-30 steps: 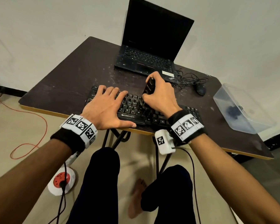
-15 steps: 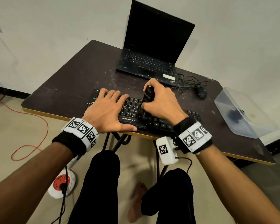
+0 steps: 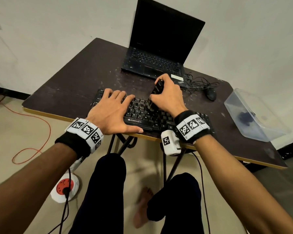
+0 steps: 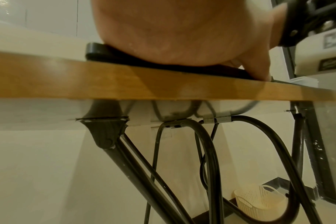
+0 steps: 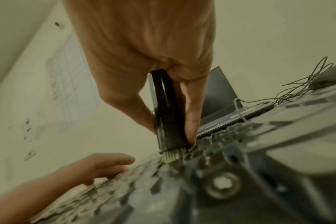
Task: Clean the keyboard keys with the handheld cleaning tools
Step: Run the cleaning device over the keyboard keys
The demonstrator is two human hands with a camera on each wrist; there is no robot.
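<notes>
Gripping the black cleaning brush (image 3: 157, 88) upright, the right hand (image 3: 167, 97) has carried it a little toward the far key rows compared with a second ago, its pale bristles (image 5: 173, 156) now pressed down among the middle keys. The left hand (image 3: 112, 114) stays flat, fingers spread and holding nothing, pinning the keyboard (image 3: 159, 120) at the near edge of the tabletop (image 3: 71, 78). That short stroke suggests brushing is well underway, with the right-side keys probably yet to be done. Behind sit a laptop (image 3: 159, 48) and a mouse (image 3: 211, 94).
</notes>
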